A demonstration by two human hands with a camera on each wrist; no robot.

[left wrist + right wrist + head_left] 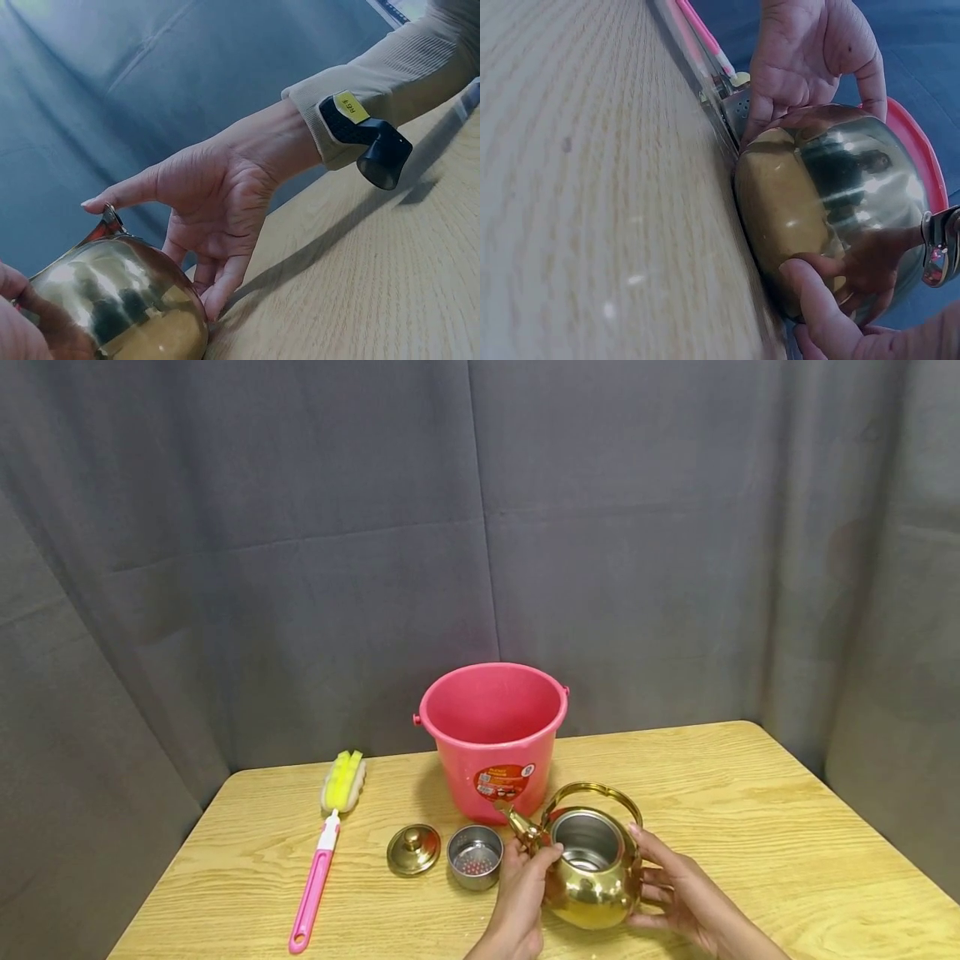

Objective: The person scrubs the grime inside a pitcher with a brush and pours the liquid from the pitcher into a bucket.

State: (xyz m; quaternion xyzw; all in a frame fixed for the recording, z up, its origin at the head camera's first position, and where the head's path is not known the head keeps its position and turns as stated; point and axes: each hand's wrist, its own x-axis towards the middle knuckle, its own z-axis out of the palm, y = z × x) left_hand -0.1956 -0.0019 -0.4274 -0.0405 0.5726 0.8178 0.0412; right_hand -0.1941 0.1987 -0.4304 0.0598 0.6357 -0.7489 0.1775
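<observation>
A shiny gold teapot (592, 902) with no lid on stands between both hands, its steel inside showing and its hoop handle raised at the back. My left hand (523, 885) holds it on the spout side, thumb up at the rim. On the other side my right hand (678, 889) grips the body, thumb near the handle's base in the head view. The left wrist view shows the right hand (221, 199) around the teapot's rounded side (127, 300). Its base lies close to the wood in the right wrist view; whether it touches I cannot tell.
Left of the teapot sit a steel strainer cup (477, 875) with holes and a gold knobbed lid (413, 850). A pink bucket (487, 785) stands behind them. Farther left lies a pink-handled sponge brush (321, 872). Grey curtains (337, 568) border the wooden table (787, 827).
</observation>
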